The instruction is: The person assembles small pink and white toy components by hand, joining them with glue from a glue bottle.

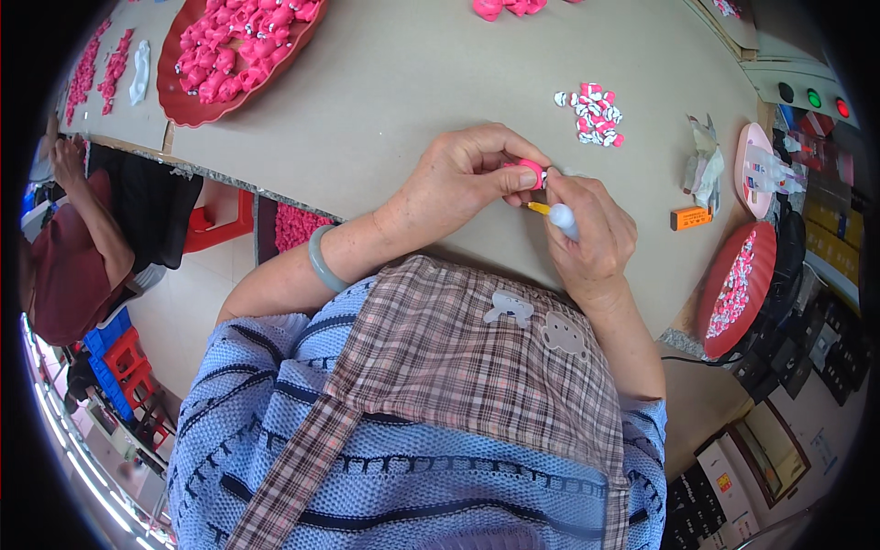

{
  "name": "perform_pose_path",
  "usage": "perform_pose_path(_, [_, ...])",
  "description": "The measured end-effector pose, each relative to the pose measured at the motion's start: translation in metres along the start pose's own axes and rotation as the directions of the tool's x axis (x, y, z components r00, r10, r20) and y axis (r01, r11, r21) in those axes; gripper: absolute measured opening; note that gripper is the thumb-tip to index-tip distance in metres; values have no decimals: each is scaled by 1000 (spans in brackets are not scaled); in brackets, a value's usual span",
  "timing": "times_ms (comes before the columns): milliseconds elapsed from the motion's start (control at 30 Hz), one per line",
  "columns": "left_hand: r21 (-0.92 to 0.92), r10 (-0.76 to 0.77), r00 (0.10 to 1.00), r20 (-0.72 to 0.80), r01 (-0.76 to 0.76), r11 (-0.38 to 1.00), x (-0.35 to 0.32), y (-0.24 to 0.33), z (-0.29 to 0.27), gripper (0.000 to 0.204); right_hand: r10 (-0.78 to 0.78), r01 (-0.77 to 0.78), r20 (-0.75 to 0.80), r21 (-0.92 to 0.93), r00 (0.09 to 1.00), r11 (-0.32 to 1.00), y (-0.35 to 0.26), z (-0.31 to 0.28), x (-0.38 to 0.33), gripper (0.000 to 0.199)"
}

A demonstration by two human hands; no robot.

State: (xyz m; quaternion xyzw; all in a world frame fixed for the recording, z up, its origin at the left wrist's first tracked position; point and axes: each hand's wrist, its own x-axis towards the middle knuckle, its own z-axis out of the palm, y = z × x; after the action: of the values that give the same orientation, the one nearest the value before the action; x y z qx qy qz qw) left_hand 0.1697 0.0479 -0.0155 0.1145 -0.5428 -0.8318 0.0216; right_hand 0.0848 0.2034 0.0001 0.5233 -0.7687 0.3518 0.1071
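Between the thumb and fingers of my left hand [463,170] is a small pink plastic piece [530,169], held above the table. My right hand [596,229] has a small white bottle with a yellow nozzle [563,220] tucked in its fingers. Its fingertips meet the pink piece at a tiny black-and-white part [544,177], mostly covered by the fingers. Beyond my hands lies a loose pile of small pink-and-white pieces [598,115] on the grey table [385,82].
A red scalloped tray [188,108] of pink pieces stands at the far left. On the right are a red dish [765,252] of small parts, an orange box [690,217] and a pink tray [750,147]. Another person [78,247] sits at the left.
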Motion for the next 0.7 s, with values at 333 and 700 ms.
perform_pose_path(333, [-324, -129, 981, 143, 170, 931, -4, 10, -14, 25, 189, -175, -84, 157, 978, 972, 3, -6, -5, 34])
perform_pose_path(700, [-629, -73, 951, 300, 254, 735, 0, 7, -18, 35, 245, -226, -99, 170, 964, 959, 16, 3, -17, 31])
